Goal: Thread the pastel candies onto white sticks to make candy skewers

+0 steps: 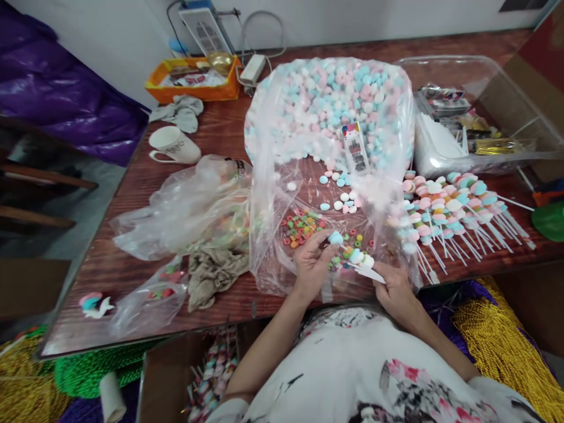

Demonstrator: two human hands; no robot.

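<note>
Your left hand (312,263) pinches a pale blue puffy candy (335,237), while your right hand (396,288) grips a half-threaded white stick (368,272) of pastel pieces.

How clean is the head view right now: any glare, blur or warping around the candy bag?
Head view: even, soft light, with white glare on the clear plastic bag hazing the candy inside; the table edges bow outward from wide-angle distortion; the left hand and right hand are slightly soft; corners look stretched and dimmer.
</note>
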